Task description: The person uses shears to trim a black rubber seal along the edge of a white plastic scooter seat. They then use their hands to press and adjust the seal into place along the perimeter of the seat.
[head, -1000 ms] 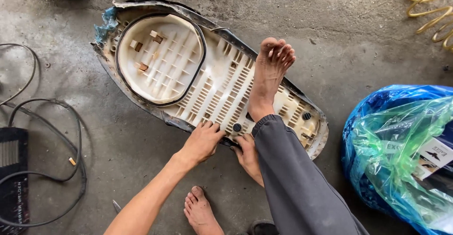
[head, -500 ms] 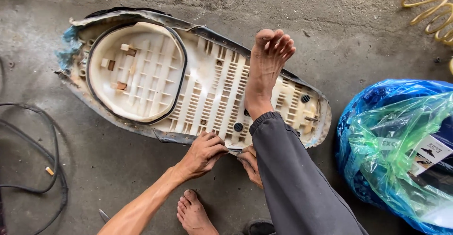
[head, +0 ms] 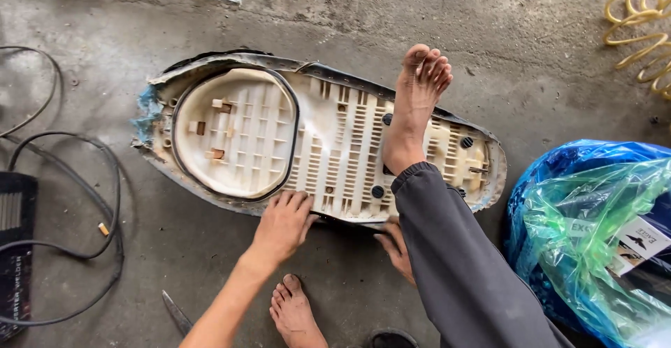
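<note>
A motorcycle seat (head: pixel 335 159) lies upside down on the concrete floor, its cream ribbed plastic base facing up and a torn cover edge around the rim. My right foot (head: pixel 416 103) presses on the base, with the grey trouser leg (head: pixel 454 257) running down to the lower right. My left hand (head: pixel 283 226) grips the seat's near rim, fingers curled over the edge. My right hand (head: pixel 397 247) holds the same rim just right of it, partly hidden behind the leg. My left foot (head: pixel 297 316) stands bare on the floor below.
Black cables (head: pixel 84 201) and a black machine (head: pixel 14 250) lie at the left. A blue and green plastic bag (head: pixel 594 229) sits at the right. A yellow coiled hose (head: pixel 639 26) is at the top right, a metal blade (head: pixel 178 313) near my forearm.
The seat has turned from tilted to nearly level in view. My left hand has slid left along the near rim. My right foot stays on the base.
</note>
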